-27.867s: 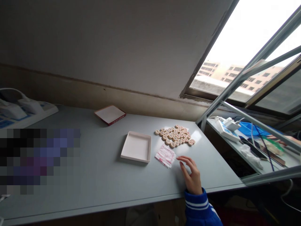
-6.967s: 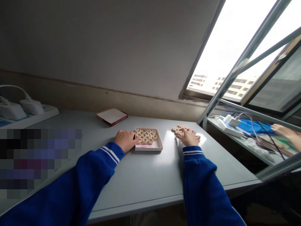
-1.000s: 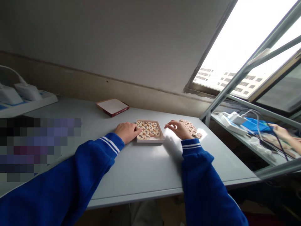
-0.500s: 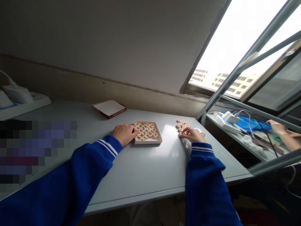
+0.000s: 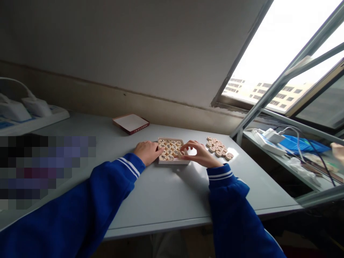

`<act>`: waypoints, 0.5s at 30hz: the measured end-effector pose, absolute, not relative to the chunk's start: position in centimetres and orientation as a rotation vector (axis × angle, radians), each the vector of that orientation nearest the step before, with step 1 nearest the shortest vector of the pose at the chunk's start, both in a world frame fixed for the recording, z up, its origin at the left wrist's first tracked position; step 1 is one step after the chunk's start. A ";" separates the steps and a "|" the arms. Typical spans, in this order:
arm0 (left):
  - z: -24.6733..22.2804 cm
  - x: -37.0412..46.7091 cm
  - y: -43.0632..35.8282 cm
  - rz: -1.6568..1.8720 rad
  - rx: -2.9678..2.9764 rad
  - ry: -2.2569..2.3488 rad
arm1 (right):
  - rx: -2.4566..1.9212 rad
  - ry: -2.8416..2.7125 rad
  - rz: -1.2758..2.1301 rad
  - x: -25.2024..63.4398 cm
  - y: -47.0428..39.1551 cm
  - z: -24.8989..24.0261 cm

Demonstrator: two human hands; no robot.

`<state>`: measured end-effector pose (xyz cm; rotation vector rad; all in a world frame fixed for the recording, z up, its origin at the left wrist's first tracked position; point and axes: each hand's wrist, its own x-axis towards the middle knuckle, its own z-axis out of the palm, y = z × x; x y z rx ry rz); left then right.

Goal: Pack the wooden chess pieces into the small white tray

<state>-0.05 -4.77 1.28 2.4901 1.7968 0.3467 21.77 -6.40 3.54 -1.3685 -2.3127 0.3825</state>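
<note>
A shallow open box [image 5: 173, 162] stands on the grey table, holding several round wooden chess pieces [image 5: 170, 152] with black characters. My left hand [image 5: 147, 152] rests at the box's left side, its thumb over the edge. Over the box's right part, my right hand [image 5: 197, 153] pinches a round piece [image 5: 182, 153] between thumb and fingers. To the right, several more round pieces with reddish characters [image 5: 217, 146] lie grouped flat on the table.
A red-edged box lid [image 5: 131, 123] lies inner side up at the back. Power strips stand at far left [image 5: 53, 114] and on the right-hand shelf [image 5: 268, 141], behind a metal frame [image 5: 245, 120]. Another person's hand [image 5: 338, 151] shows at the right edge.
My right hand has moved left from the grouped pieces to the box, carrying a piece. My left hand stays at the box. The view has shifted slightly.
</note>
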 end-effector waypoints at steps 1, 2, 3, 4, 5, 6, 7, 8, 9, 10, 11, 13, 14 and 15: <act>1.3 0.0 -4.8 0.351 2.495 1.796 | -1.378 -2.340 0.344 21.3 -6.5 3.4; 1.2 -0.1 -4.8 0.352 2.498 1.795 | -1.384 -2.358 0.316 21.1 -6.7 3.2; 1.2 -0.1 -4.8 0.353 2.499 1.795 | -1.389 -2.367 0.298 20.9 -6.8 3.0; 1.2 -0.1 -4.7 0.350 2.501 1.792 | -1.398 -2.368 0.283 20.9 -6.8 2.9; 1.1 -0.1 -4.7 0.348 2.502 1.789 | -1.411 -2.362 0.270 21.0 -6.9 2.8; 1.1 -0.1 -4.7 0.348 2.504 1.786 | -1.425 -2.356 0.257 21.0 -6.9 2.7; 1.1 -0.2 -4.7 0.349 2.506 1.784 | -1.440 -2.351 0.240 21.1 -6.8 2.6; 1.1 -0.2 -4.7 0.350 2.508 1.784 | -1.456 -2.350 0.217 21.1 -6.8 2.5; 1.1 -0.2 -4.7 0.347 2.508 1.784 | -1.473 -2.352 0.191 21.1 -6.7 2.4; 1.1 -0.2 -4.7 0.344 2.506 1.786 | -1.489 -2.356 0.163 21.2 -6.7 2.3; 1.1 -0.1 -4.7 0.342 2.504 1.788 | -1.508 -2.356 0.135 21.2 -6.6 2.2; 1.2 -0.1 -4.7 0.339 2.503 1.789 | -1.559 -2.337 0.077 21.5 -6.6 2.1; 1.2 -0.1 -4.7 0.340 2.504 1.790 | -1.589 -2.322 0.050 21.6 -6.6 2.1; 1.2 -0.1 -4.7 0.344 2.505 1.792 | -1.622 -2.306 0.032 21.8 -6.6 2.2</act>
